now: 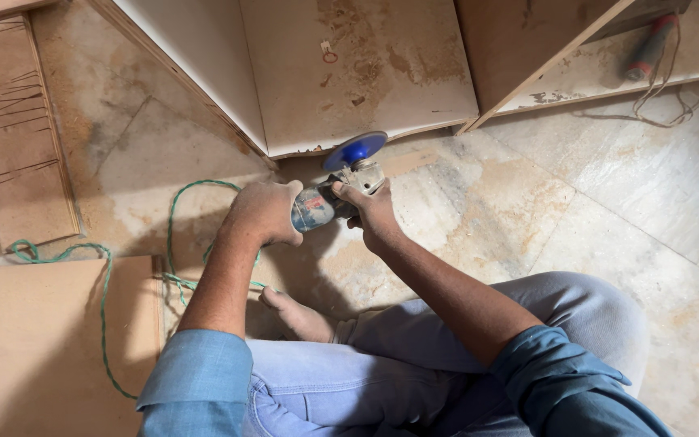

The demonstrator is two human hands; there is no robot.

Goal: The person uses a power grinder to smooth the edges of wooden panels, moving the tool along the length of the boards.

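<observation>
Bright, warm daylight falls from the upper right, washing the stone floor (624,178) pale; the person's shadow darkens the lower left. Focus is sharp at centre, with mild wide-angle stretch toward the edges

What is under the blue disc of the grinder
The blue disc meets the lower edge of a dusty wooden panel, with stone floor below. The contact point is hidden by the disc.

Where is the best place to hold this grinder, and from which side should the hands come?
Grip the grinder by its round body, from the rear, away from the blue disc at its front. The left hand wraps the tail; the right hand holds near the head.
</observation>
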